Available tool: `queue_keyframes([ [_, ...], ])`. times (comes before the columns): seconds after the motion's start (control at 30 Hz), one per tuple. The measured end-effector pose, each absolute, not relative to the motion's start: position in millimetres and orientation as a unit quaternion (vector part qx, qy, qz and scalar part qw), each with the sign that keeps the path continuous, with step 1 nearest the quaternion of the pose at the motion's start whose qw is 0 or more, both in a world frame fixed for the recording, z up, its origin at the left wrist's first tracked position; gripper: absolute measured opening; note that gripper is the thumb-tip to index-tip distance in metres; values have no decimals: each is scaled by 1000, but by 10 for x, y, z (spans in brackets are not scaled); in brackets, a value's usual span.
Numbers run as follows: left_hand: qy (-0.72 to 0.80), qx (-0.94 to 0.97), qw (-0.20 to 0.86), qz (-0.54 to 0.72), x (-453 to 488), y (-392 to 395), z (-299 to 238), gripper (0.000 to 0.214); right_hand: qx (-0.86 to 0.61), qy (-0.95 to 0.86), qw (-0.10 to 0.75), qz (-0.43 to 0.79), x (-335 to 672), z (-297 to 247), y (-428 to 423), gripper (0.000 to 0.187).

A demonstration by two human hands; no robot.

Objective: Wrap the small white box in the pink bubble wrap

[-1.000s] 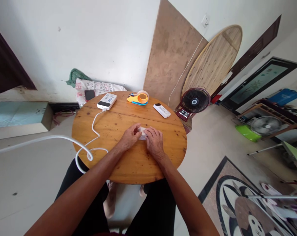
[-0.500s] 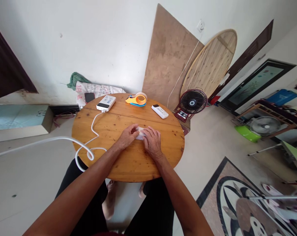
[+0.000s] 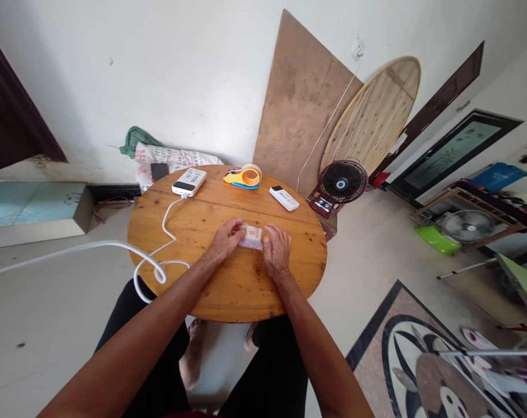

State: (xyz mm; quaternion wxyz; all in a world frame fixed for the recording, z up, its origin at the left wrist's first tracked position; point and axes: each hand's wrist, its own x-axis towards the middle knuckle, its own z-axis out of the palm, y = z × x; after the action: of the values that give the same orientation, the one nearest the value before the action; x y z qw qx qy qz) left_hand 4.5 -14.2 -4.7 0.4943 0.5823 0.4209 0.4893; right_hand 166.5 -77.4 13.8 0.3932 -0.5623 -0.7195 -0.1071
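A small pack wrapped in clear bubble wrap (image 3: 251,237), with red print on its white top, lies on the round wooden table (image 3: 228,290) between my hands. My left hand (image 3: 227,238) has its thumb and fingertips closed at the left edge of the pack. On the other side, my right hand (image 3: 278,249) rests with its fingers apart from the thumb, close to the right edge and not wrapped round it. The top of the pack shows uncovered.
Farther back are a white power bank (image 3: 189,182) with a white cable (image 3: 165,223), an orange tape dispenser (image 3: 244,176) and a second white power bank (image 3: 284,198). The cable loops over the table's left edge. A dark red fan (image 3: 341,183) stands beyond the right rim.
My right hand has moved off the top of the pack to its right side, so the red print now shows. The left hand has barely moved.
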Motion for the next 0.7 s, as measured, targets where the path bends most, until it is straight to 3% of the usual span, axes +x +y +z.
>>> queue_keyframes([
  [0.37, 486, 560, 440, 507, -43, -110, -28, 37, -615, -602, 506, -47, 1884, -55, -583, 34],
  [0.7, 490, 563, 426, 512, -22, -85, -72, 39, -611, -534, 581, 60, 2061, -292, -437, 35],
])
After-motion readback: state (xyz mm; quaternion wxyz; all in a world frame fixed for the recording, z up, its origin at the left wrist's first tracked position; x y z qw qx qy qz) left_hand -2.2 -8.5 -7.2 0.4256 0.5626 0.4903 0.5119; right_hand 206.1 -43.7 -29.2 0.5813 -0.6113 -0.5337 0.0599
